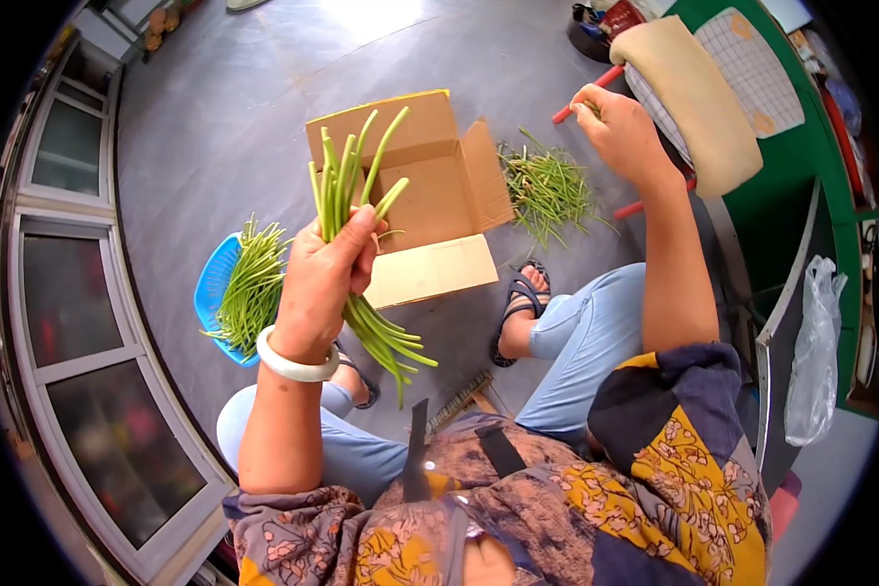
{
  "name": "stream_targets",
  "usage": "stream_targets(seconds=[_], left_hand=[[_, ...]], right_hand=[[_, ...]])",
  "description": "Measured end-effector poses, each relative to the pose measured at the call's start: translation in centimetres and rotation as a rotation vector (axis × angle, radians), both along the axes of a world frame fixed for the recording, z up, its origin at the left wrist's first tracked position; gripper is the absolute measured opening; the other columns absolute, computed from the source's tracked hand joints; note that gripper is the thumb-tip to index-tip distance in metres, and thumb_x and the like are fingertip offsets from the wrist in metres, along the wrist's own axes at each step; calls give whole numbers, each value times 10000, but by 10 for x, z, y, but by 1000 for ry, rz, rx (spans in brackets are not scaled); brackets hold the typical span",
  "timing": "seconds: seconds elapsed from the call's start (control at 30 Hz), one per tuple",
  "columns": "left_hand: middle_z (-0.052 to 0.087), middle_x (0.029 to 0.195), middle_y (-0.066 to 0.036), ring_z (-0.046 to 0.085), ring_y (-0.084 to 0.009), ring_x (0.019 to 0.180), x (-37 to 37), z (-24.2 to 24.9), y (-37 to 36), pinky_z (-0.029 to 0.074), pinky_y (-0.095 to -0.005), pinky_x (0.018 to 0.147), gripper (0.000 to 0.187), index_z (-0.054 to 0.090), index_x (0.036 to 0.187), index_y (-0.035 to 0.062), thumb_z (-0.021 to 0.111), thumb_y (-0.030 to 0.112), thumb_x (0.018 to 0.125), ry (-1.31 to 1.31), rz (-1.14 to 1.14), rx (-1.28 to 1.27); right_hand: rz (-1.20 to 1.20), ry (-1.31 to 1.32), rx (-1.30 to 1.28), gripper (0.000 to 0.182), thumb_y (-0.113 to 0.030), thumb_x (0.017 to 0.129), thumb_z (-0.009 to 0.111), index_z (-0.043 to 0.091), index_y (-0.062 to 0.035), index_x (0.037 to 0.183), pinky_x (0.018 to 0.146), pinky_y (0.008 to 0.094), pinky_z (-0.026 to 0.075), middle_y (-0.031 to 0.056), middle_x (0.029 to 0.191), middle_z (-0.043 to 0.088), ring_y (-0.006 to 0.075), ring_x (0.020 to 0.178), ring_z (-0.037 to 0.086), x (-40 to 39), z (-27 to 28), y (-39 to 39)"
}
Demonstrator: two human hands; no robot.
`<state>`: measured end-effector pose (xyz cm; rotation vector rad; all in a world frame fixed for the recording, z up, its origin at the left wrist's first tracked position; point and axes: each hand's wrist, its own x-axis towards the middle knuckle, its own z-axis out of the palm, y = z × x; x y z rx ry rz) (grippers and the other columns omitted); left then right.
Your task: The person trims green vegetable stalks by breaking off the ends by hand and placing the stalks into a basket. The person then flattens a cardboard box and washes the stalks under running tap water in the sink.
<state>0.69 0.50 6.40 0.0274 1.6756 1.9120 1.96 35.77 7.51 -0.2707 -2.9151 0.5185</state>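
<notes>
My left hand (327, 269), a white bangle on its wrist, is closed around a bunch of garlic scapes (337, 186). Their thick cut ends point up and away, and the other ends hang below my fist. Behind the bunch, an open cardboard box (430, 269) sits on the floor. My right hand (620, 132) is raised at the right with fingers pinched together; a hint of green shows between them, too small to name. Below and left of that hand lies a loose pile of thin green stem trimmings (549, 188).
A blue plastic basket (215, 275) full of green stems (254, 288) stands on the floor at the left. Glass-fronted cabinets (78, 293) line the left side. At the right are a cushioned seat (689, 103) with red bars and a hanging clear plastic bag (813, 352).
</notes>
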Motion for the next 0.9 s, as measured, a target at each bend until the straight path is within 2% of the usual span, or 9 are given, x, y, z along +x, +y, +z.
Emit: stream_targets(seconds=[0.13, 0.33, 0.47, 0.63, 0.73, 0.77, 0.83, 0.87, 0.9], left_hand=[[441, 566, 32, 363, -53, 469, 2, 2, 6, 273, -211, 439, 263, 595, 885, 11, 578, 263, 960, 24, 21, -12], [438, 578, 32, 362, -56, 468, 1, 7, -1, 275, -212, 441, 271, 591, 899, 17, 585, 283, 953, 21, 75, -8], [439, 590, 30, 364, -57, 476, -1, 13, -15, 275, -215, 445, 280, 588, 901, 20, 580, 295, 951, 59, 119, -30], [441, 600, 25, 364, -57, 493, -8, 25, -34, 276, -218, 454, 285, 591, 916, 14, 587, 298, 951, 75, 219, 32], [441, 599, 24, 356, -57, 495, -7, 28, -48, 272, -217, 453, 293, 591, 934, 6, 589, 298, 954, 75, 267, 74], [441, 599, 23, 354, -57, 494, -5, 31, -50, 270, -217, 451, 295, 589, 936, 4, 588, 298, 955, 76, 280, 75], [436, 593, 22, 353, -54, 496, 0, 37, -54, 267, -215, 452, 290, 583, 942, -3, 576, 287, 960, 80, 302, 43], [432, 589, 23, 350, -53, 493, 3, 40, -56, 266, -215, 451, 288, 581, 942, -4, 571, 283, 962, 87, 309, 13], [429, 584, 23, 348, -51, 490, 5, 42, -58, 265, -215, 450, 286, 579, 942, -5, 566, 280, 964, 93, 316, -14]], right_hand=[[-80, -39, 27, 243, -257, 891, 534, 652, -68, 985, 726, 412, 484, 124, 791, 664, 307, 817, 641, 2, -17, 32], [-225, -163, 182, 355, -340, 872, 577, 639, -125, 1147, 858, 402, 488, 130, 1107, 633, 306, 1023, 606, 0, -45, 61], [-56, 59, 258, 358, -257, 872, 608, 614, -60, 1171, 859, 407, 475, 180, 1073, 625, 339, 973, 611, -4, -56, 69], [-20, -33, -78, 348, -262, 882, 603, 619, -18, 1130, 869, 389, 480, 180, 1050, 658, 334, 977, 626, -11, -13, 9], [167, -42, -19, 312, -219, 877, 615, 625, -6, 1106, 845, 386, 490, 185, 1047, 653, 324, 966, 628, -16, -33, -17], [260, -23, -56, 268, -161, 885, 622, 619, -11, 1108, 785, 343, 505, 163, 961, 661, 255, 881, 646, -15, -50, -29], [338, -303, -261, 284, -189, 859, 626, 634, -8, 1079, 803, 368, 503, 177, 994, 665, 290, 919, 651, -17, -78, -57], [359, -520, -298, 277, -157, 878, 614, 623, -2, 1108, 808, 336, 506, 166, 994, 677, 235, 913, 653, -19, -88, -71], [412, -650, -338, 283, -169, 875, 609, 630, 1, 1100, 819, 335, 506, 168, 992, 685, 237, 930, 655, -24, -105, -82]])
